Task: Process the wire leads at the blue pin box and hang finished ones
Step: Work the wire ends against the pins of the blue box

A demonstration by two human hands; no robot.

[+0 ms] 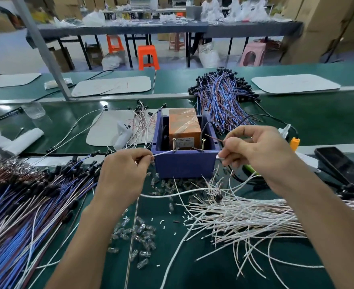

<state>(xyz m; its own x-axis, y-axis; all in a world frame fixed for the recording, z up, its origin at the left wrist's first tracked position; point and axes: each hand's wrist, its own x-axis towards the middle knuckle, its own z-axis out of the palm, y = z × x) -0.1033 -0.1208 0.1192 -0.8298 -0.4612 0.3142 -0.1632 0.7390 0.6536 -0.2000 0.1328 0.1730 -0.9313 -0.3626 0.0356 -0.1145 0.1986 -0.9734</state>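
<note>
Left grip pinches a white lead at the blue pin box; right grip pinches a brown lead. Inside, the orange block carries a label too small to read.

Left hand: my thumb and forefinger pinch a white lead just left of the box; its tip reaches the left pin.
Right hand: my fingers pinch a brown lead just right of the box; its free end points toward the right pin.
Blue pin box: stands between my hands on the green bench; an orange block sits inside.
Loose stock: white leads fan out under my right arm; blue and brown leads lie at left; clear caps lie scattered between.
</note>
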